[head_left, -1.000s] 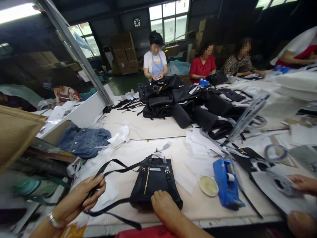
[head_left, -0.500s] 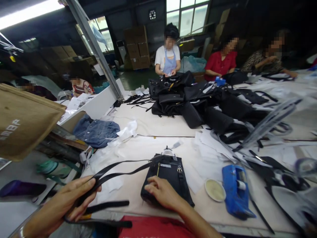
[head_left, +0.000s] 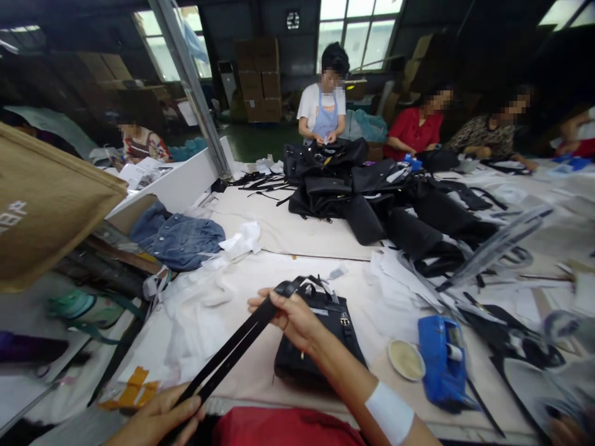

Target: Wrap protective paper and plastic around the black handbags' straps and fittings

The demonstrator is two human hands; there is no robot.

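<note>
A small black bag [head_left: 295,367] with a gold-coloured buckle and a top handle rests on the worktable in front of me. Two black straps [head_left: 232,353] run side by side from its top down to the lower left. My left hand [head_left: 170,414] is closed around their lower part, near the table's front edge. Higher up, close to the bag's top left corner, my right hand [head_left: 294,317] has its fingers wrapped around the same straps. My right forearm, with a white patch on it, covers part of the bag.
A blue tape dispenser [head_left: 441,362] and a round shallow dish [head_left: 406,359] stand right of the bag. Black bags [head_left: 367,220] are heaped farther back. A denim garment [head_left: 181,238] and white paper [head_left: 199,303] lie left. Several co-workers, one in a blue apron [head_left: 328,114], are across the table.
My right hand has moved up from the bag's front to the straps and grips them. My left hand has dropped lower, and the straps now slope down taut between both hands.
</note>
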